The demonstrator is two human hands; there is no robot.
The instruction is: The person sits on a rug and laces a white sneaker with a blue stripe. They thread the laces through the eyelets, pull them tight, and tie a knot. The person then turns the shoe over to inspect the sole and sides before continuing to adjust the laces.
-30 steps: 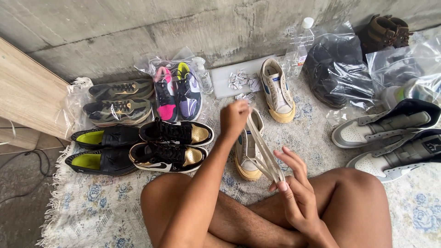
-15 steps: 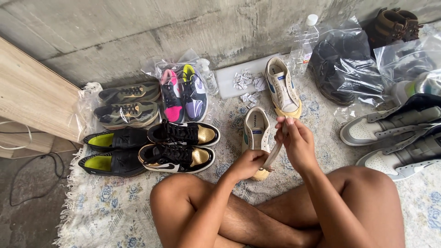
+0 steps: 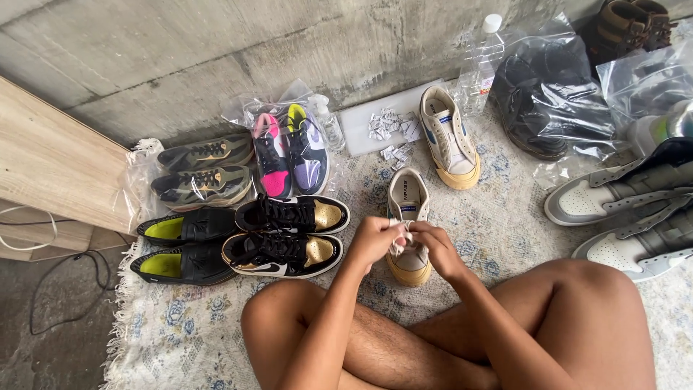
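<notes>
My left hand (image 3: 375, 238) and right hand (image 3: 433, 245) meet over the toe half of the cream sneaker (image 3: 408, 224) that lies on the patterned rug (image 3: 180, 325), just ahead of my crossed legs. Between them a bunched pale shoelace (image 3: 401, 240): fingers of both hands curled tight and pinching it, the lace hanging in a short loop against the sneaker's upper. Whether the lace is threaded into the eyelets I cannot tell; the hands cover that part.

Sneaker's long axis runs away from me, toward the concrete wall (image 3: 216, 65). Heel opening on the far end, toe with the tan sole edge near my hands. It lies upright on its sole.

Its mate (image 3: 449, 133) sits further out and to the right, lace-less, tilted slightly off the same line, a blue patch on its tongue.

Packaging noted:
- Small white paper packets (image 3: 393, 133), crumpled, scattered on a flat white tray (image 3: 361, 119) and spilling onto the rug between the two cream sneakers.
- Clear plastic bag (image 3: 245, 115) around the pink and purple pair (image 3: 289, 152), by the wall.
- Clear bag over the olive pair (image 3: 198, 173), left of those.
- Clear bag with dark shoes (image 3: 538, 101) at upper right, a clear bottle with white cap (image 3: 482, 61) standing just beside it.
- Another clear bag (image 3: 642, 79) at far right edge.

Black-and-gold pair (image 3: 289, 235) unbagged, just left of my left hand.
</notes>
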